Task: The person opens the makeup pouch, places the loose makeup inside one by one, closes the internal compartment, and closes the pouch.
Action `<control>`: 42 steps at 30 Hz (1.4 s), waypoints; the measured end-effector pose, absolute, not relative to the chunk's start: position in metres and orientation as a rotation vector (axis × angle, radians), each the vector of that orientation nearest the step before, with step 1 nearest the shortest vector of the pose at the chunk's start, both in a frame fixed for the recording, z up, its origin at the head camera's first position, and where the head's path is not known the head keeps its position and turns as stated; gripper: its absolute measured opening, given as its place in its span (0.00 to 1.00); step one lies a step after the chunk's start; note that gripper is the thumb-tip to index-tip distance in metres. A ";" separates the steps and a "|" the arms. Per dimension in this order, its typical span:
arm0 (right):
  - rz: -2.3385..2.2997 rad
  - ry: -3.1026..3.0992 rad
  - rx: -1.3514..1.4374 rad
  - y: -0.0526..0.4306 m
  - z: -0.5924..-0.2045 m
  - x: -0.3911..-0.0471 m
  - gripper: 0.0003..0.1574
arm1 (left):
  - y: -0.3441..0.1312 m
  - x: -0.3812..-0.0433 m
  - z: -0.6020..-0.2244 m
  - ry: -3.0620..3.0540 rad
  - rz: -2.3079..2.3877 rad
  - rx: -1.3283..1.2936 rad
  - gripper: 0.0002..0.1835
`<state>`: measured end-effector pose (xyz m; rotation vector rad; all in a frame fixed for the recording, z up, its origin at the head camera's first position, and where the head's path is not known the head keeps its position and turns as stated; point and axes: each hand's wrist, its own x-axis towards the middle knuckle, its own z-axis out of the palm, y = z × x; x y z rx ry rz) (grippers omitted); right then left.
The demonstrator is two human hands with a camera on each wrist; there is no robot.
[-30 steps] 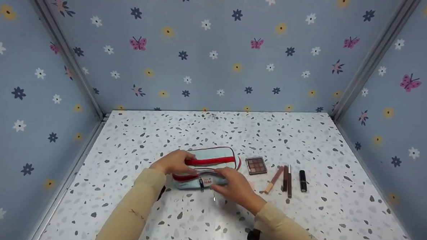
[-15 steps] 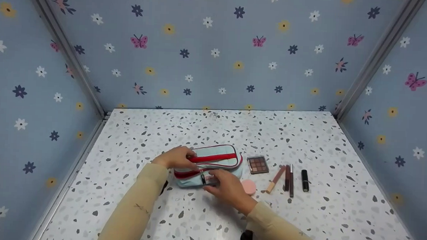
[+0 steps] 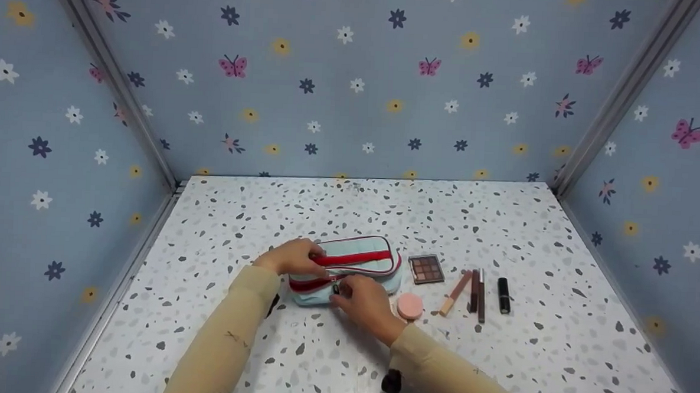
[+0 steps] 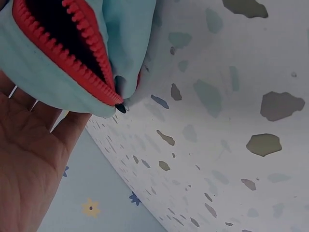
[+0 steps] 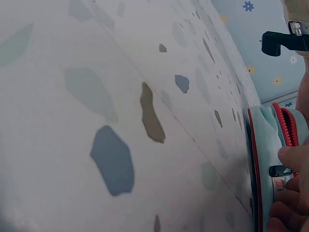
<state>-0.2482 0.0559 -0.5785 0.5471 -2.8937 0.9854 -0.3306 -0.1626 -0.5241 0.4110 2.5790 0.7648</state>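
Observation:
A pale blue cosmetic bag [image 3: 353, 247] with red trim and a red top strap lies mid-table. Its red zipper [image 4: 72, 63] gapes at the left end, showing a dark inside. My left hand [image 3: 293, 258] grips that end; in the left wrist view its fingers pass behind the fabric. At the bag's front, my right hand [image 3: 366, 306] pinches the black zipper pull [image 5: 281, 171] between thumb and curled fingers. A small label [image 5: 279, 183] sits just beside the pull, partly covered by the fingers in the right wrist view.
Right of the bag lie a pink round compact [image 3: 410, 306], an eyeshadow palette [image 3: 426, 269], a pink-and-peach tube [image 3: 455, 292], two slim brown tubes [image 3: 481, 302] and a black lipstick-like tube [image 3: 504, 295]. Flower-patterned walls [image 3: 354, 90] enclose the speckled table [image 3: 302, 206].
My right hand has shifted left along the bag's front and its fingers have closed on the zipper pull, uncovering the pink compact. The left hand keeps its place on the bag.

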 end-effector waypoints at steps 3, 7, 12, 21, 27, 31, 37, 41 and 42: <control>0.986 -2.898 0.520 0.052 -0.580 -0.250 0.10 | -0.163 -0.331 -0.525 2.584 0.769 0.421 0.33; 0.974 -2.874 0.489 0.049 -0.581 -0.252 0.05 | -0.163 -0.331 -0.526 2.583 0.777 0.419 0.31; 1.000 -2.834 0.514 0.051 -0.583 -0.251 0.06 | -0.164 -0.329 -0.527 2.585 0.789 0.418 0.33; 1.062 -2.882 0.529 0.064 -0.565 -0.250 0.04 | -0.164 -0.329 -0.528 2.589 0.777 0.493 0.22; 1.083 -2.908 0.487 0.071 -0.564 -0.248 0.05 | -0.163 -0.326 -0.530 2.599 0.777 0.454 0.33; 1.043 -2.891 0.460 0.077 -0.566 -0.248 0.04 | -0.163 -0.326 -0.533 2.610 0.791 0.475 0.31; 0.995 -2.900 0.462 0.085 -0.565 -0.249 0.04 | -0.164 -0.327 -0.535 2.618 0.787 0.515 0.23; 0.977 -2.914 0.457 0.091 -0.565 -0.249 0.05 | -0.164 -0.327 -0.535 2.618 0.785 0.510 0.28; 0.973 -2.911 0.456 0.092 -0.565 -0.248 0.06 | -0.165 -0.326 -0.535 2.619 0.784 0.509 0.30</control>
